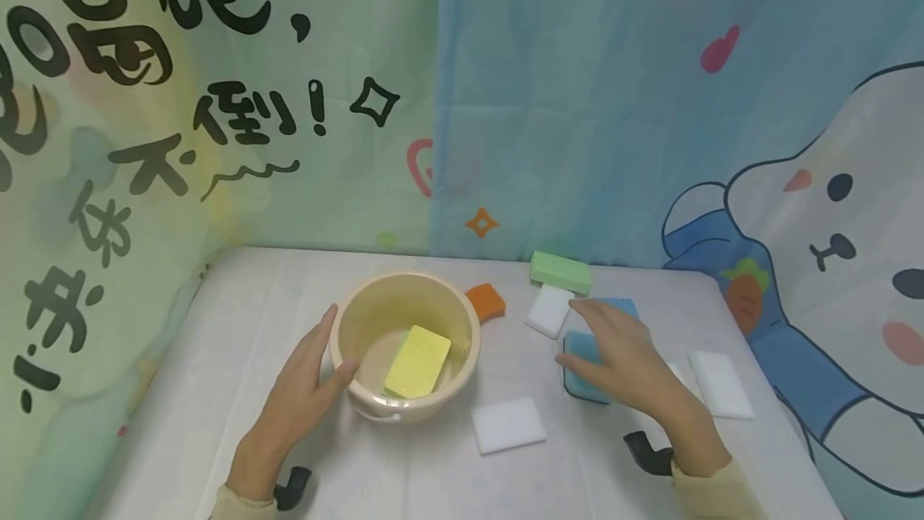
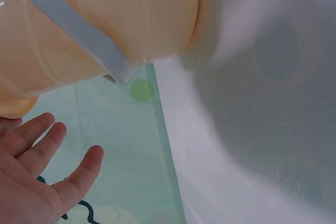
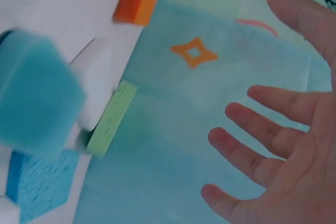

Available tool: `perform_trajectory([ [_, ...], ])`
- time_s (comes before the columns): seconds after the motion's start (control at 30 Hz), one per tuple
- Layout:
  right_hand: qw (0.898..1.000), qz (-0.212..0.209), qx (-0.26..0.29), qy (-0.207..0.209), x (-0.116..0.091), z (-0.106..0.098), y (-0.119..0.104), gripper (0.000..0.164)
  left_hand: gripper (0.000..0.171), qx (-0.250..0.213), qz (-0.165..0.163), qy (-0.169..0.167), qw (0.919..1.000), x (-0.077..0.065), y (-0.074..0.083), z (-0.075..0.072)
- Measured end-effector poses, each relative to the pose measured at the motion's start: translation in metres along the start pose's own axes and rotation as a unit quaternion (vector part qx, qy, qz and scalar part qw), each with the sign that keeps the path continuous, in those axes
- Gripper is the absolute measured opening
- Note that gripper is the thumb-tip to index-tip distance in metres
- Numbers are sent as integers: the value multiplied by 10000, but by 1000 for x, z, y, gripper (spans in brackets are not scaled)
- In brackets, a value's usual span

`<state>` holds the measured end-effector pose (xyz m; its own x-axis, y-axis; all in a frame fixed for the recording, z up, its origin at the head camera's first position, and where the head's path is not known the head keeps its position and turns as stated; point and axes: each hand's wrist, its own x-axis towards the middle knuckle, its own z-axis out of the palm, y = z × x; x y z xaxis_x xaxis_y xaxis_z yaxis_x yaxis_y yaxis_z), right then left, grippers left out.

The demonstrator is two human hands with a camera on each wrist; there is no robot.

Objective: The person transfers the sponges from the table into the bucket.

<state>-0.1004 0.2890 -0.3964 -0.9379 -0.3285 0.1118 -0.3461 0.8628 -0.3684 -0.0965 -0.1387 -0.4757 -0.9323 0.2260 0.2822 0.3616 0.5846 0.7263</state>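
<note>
A beige plastic bucket (image 1: pixel 404 319) stands on the white table with a yellow sponge (image 1: pixel 417 361) lying inside it. My left hand (image 1: pixel 318 359) rests open against the bucket's left side, thumb by the rim. In the left wrist view the left hand (image 2: pixel 37 177) has straight, spread fingers under the bucket (image 2: pixel 105 19) and its grey handle (image 2: pixel 73 24). My right hand (image 1: pixel 606 343) hovers flat over a blue sponge (image 1: pixel 581 371). In the right wrist view the right hand (image 3: pixel 283 150) is spread and holds nothing, and the blue sponge (image 3: pixel 37 93) looks blurred.
A green sponge (image 1: pixel 561 271), an orange sponge (image 1: pixel 485 301) and a white sponge (image 1: pixel 549 311) lie behind the bucket and right hand. Two more white sponges (image 1: pixel 508 424) (image 1: pixel 720 383) lie nearer the front. Printed curtains (image 1: pixel 577 103) close off the back and sides.
</note>
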Motion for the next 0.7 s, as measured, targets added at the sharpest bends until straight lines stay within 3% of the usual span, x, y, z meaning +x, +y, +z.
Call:
perform_trajectory([
  [0.33, 9979, 177, -478, -402, -11, 2, 31, 93, 78, 50, 46, 11, 10000, 1, 0, 0],
  [0.7, 9919, 486, -821, -844, -14, 16, 49, 114, 77, 58, 55, 4, 10000, 1, 1, -1],
])
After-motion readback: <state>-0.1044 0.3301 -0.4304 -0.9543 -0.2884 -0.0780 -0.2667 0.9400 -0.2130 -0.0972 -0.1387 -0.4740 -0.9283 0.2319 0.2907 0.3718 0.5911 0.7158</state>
